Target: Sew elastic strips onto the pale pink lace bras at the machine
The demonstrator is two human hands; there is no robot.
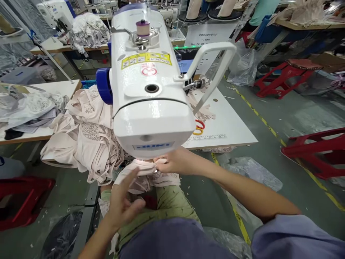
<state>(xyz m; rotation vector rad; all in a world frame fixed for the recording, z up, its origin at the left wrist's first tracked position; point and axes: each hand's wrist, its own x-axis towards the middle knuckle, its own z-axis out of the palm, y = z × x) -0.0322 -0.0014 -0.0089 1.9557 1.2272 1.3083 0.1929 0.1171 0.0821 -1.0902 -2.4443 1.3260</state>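
Right in front of me stands a white sewing machine (153,118) with a blue handwheel. Under its head lies a pale pink bra (144,168), partly hanging over my lap. My right hand (172,162) pinches the edge of this bra beside the needle area, which the machine head hides. On the near left side, my left hand (125,205) has its thumb and index finger apart. Its index fingertip rests on or just over the fabric; its other fingers are partly hidden. Left of the machine, a heap of pale pink bras (86,140) spills over the table edge.
Scissors (199,127) with red and yellow handles lie on the white tabletop (234,124), near a printed ruler scale (207,137) and fabric strips (205,112). Red stools (318,151) stand right and left. Plastic bags (253,174) litter the floor. A side table (32,135) holds white lace pieces.
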